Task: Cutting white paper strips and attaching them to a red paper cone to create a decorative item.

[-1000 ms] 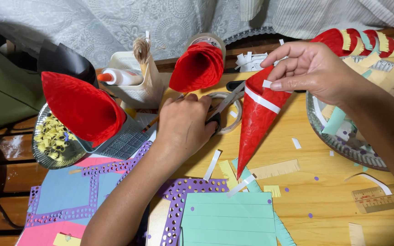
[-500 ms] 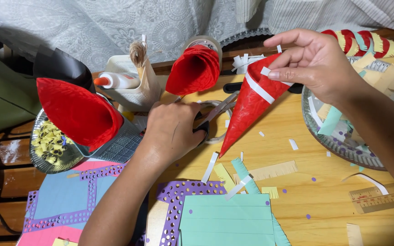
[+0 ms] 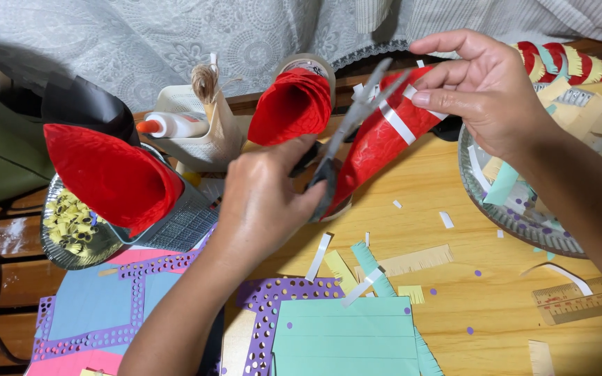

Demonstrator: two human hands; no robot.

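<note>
Red paper cone stayed pinched by its white strip in your right hand above the wooden table, while your left hand, closed round the scissors, had lifted their parted blades to that strip.

You're at a home craft table: wooden top littered with paper scraps, coloured card sheets, a glue bottle, twine, a ruler, and a lace cloth draped behind.
</note>
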